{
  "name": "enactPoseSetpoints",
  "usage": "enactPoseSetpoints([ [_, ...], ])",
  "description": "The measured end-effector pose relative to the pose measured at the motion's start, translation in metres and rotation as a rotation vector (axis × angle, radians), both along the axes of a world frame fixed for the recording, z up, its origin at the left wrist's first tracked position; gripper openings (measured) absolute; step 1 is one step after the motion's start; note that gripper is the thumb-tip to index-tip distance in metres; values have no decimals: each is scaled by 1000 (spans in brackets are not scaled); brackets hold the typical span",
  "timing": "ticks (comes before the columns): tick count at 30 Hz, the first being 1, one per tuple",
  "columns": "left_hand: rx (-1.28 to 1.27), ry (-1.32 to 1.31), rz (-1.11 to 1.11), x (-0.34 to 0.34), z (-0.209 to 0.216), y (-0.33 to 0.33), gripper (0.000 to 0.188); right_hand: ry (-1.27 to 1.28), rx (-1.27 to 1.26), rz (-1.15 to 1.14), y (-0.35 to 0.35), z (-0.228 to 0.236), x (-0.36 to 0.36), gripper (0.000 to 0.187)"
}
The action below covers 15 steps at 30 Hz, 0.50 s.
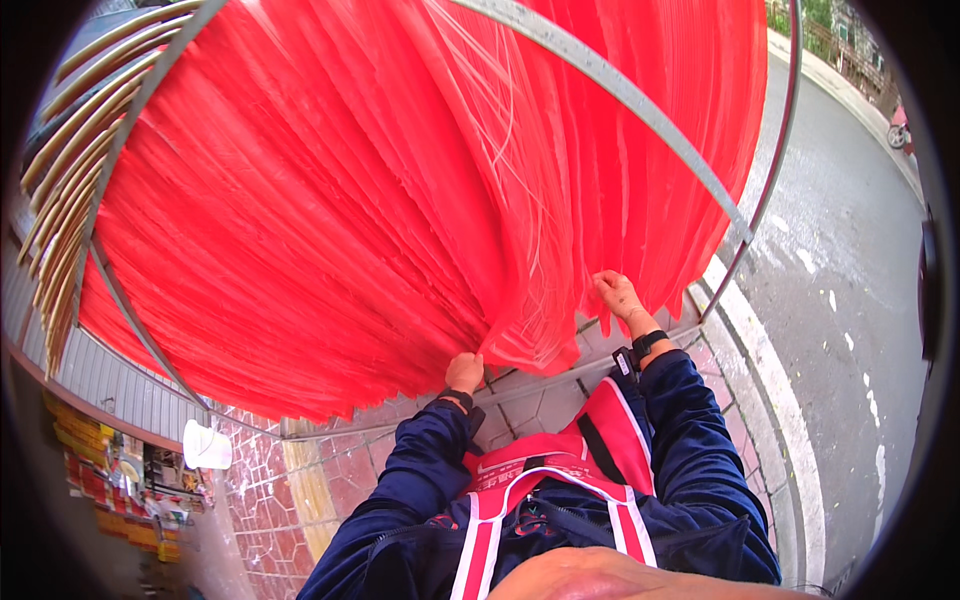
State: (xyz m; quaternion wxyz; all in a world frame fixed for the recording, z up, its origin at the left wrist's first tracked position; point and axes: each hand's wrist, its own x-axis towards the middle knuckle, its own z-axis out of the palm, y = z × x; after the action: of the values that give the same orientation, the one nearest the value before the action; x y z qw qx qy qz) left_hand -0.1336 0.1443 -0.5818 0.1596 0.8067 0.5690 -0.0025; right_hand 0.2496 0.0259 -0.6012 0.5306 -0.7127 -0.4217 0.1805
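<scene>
Long, thin red sheets (300,200) hang in dense folds from a metal rack and fill most of the view. I cannot tell whether they are paper or plastic. My left hand (463,373) is closed on the lower edge of a red sheet near the middle. Farther right and a little higher, my right hand (618,294) pinches another part of the hanging red edge. Between the hands a sheet (535,320) bulges toward me, with pale, thin lines across it. The fingertips of both hands are partly hidden.
A grey metal frame (640,100) curves around the sheets, with a low bar near my feet. Several pale rods (75,180) stick out at the upper left. A white bucket (206,446) stands at the left on tiled pavement (265,490). Right of the kerb (790,430) runs a road (840,280).
</scene>
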Motion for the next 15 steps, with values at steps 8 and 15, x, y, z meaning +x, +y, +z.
enactPoseSetpoints([
  [8,46,-476,-90,30,105,26,38,208,432,131,-59,227,-12,20],
  [15,918,-898,-660,57,345,-4,18,-151,661,92,-112,388,-21,21],
])
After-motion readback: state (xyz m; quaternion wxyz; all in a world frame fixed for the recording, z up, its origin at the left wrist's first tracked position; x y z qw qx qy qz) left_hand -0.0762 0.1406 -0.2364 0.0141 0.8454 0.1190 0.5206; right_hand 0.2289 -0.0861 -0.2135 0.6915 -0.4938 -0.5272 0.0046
